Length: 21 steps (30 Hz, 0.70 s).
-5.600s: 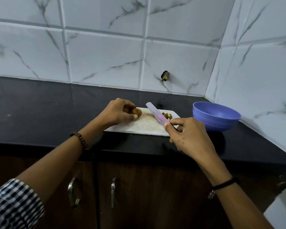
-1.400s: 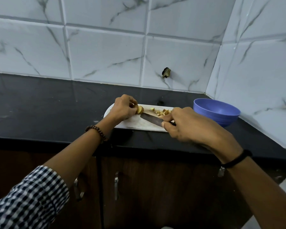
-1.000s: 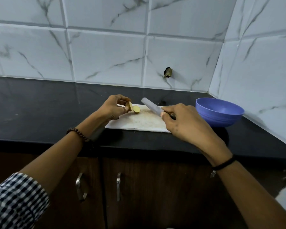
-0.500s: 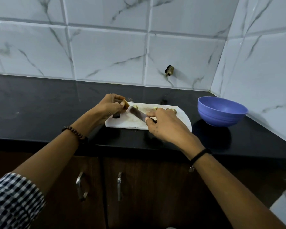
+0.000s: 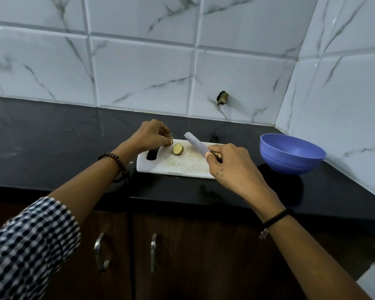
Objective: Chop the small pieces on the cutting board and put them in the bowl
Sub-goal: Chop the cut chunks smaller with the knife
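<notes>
Knife [image 5: 196, 144] clamped in right hand [image 5: 232, 167]; left hand [image 5: 151, 136] fingers curled beside piece [image 5: 178, 149], grasp unclear.

Dim, bluish light falls on my counter [image 5: 52, 148], the bowl [image 5: 290, 154] casts a soft shadow toward me, and the wall tiles [image 5: 139, 79] bow near the edges.

Head-worn camera looks down, close, over the counter [image 5: 52, 148].
</notes>
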{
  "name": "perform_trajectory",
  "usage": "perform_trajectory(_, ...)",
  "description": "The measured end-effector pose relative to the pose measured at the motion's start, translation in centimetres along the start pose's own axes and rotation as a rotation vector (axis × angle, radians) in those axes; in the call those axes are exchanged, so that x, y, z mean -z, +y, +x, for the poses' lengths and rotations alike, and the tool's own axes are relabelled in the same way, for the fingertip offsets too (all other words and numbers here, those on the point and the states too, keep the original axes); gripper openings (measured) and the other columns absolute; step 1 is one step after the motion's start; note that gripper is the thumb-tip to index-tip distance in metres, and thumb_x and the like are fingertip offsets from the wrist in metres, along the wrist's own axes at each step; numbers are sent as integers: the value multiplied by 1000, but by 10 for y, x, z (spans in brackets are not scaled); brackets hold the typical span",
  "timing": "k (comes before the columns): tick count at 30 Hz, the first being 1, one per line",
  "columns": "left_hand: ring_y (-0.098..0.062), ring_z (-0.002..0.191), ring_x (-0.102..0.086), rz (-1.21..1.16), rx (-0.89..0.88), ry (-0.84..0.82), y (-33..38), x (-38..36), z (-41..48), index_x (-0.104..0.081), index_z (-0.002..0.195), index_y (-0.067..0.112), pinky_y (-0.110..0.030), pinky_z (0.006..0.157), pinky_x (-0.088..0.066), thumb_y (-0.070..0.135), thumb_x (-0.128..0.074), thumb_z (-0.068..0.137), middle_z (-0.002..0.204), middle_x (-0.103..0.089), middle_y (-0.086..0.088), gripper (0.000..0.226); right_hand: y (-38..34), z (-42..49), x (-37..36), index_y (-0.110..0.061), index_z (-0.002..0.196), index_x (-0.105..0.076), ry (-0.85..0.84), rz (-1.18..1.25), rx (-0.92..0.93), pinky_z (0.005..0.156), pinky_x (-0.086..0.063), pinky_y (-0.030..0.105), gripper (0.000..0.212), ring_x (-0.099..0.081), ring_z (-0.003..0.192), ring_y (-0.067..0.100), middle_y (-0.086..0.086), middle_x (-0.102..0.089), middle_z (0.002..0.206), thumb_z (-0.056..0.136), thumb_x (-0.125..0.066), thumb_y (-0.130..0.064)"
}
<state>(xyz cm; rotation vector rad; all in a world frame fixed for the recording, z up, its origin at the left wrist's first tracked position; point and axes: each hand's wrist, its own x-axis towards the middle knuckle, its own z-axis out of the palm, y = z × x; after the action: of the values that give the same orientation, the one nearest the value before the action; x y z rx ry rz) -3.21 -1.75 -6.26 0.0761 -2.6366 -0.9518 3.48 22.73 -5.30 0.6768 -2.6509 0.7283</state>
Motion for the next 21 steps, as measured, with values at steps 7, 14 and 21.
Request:
perform_trajectory(7,-23,108,-60,340,-234,115,6,-8,6,-70,117,18,-46,97,-46,12,-58,90,109,-72,1,30,7,3,-1,-15,89,-68,-13,-2,-23,52,-39,30,29,-58,65,18,2,-61,67,99,-44,-28)
perform_trajectory(14,-15,95,-60,386,-312,-203,29,-5,-3,-72,115,20,-28,83,-45,33,-60,96,105,-70,1,26,5,-1,-2,-12,97,-71,0,47,-34,58,-48,34,30,-58,64,20,6,-64,71,99,-45,-26)
perform_trajectory(21,2,76,-62,296,-313,-185,44,-4,-10,-76,98,21,-18,68,-48,32,-78,80,85,-70,7,21,10,-8,6,-23,115,-70,-6,43,-49,52,-41,23,30,-56,62,11,3,-65,73,100,-45,-26)
